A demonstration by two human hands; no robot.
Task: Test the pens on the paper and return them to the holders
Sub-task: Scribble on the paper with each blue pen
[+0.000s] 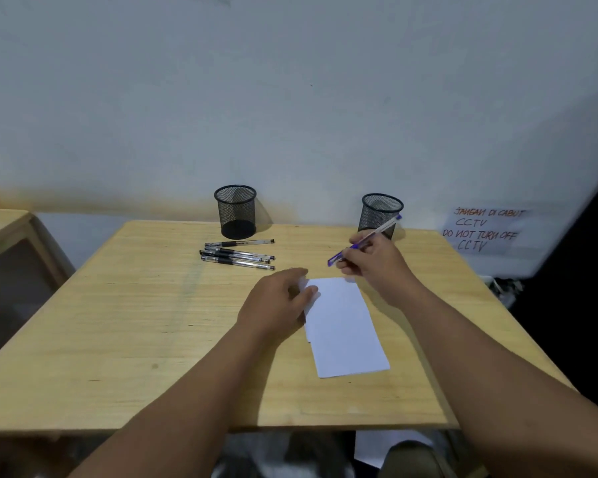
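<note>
The right hand [377, 267] pinches the blue pen [363, 240] above the paper [346, 329]; the left hand [277, 301], fingers relaxed, rests on its edge. If that hand lifts, the sheet could slide during the stroke.

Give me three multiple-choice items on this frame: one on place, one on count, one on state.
1. Where do the loose black pens lie?
A. In the right holder
B. On the table in front of the left mesh holder
C. On the paper

2. How many mesh holders stand on the table?
A. One
B. Two
C. Three

3. What is the right hand doing?
A. Gripping a blue pen
B. Lying flat
C. Lifting a holder

Answers: 1 B, the pens lie just before that holder. 2 B, the left one and the right mesh holder. 3 A, fingers curl round the pen above the paper.
</note>
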